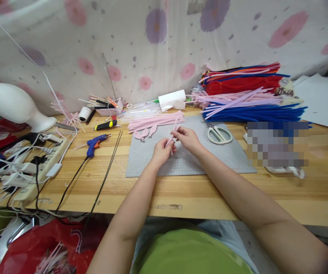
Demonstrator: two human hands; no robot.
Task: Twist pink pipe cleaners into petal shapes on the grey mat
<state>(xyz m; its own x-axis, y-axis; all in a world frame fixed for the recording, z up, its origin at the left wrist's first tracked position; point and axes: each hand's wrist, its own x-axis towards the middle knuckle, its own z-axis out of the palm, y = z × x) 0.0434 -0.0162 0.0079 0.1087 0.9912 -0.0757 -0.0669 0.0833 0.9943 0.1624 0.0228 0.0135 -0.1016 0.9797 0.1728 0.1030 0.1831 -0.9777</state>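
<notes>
Above the grey cutting mat (141, 163), my left hand (163, 150) and my right hand (185, 137) meet, closed on pink pipe cleaners (170, 141). One pink end sticks up between the fingers of both hands. Several finished-looking pink petal loops (145, 134) lie on the mat's upper left. Behind them is a pile of straight pink pipe cleaners (158, 121). Scissors with pale green handles (219, 135) rest to the right of my right hand, on the mat.
A blue glue gun (94, 145), a yellow-black cutter (105, 125) and thin dark rods (107, 171) lie left. Further left are a crowded power strip (42, 167) and a white foam head (10, 102). Blue pipe cleaners (252, 113) and red bundles (244, 84) are stacked back right.
</notes>
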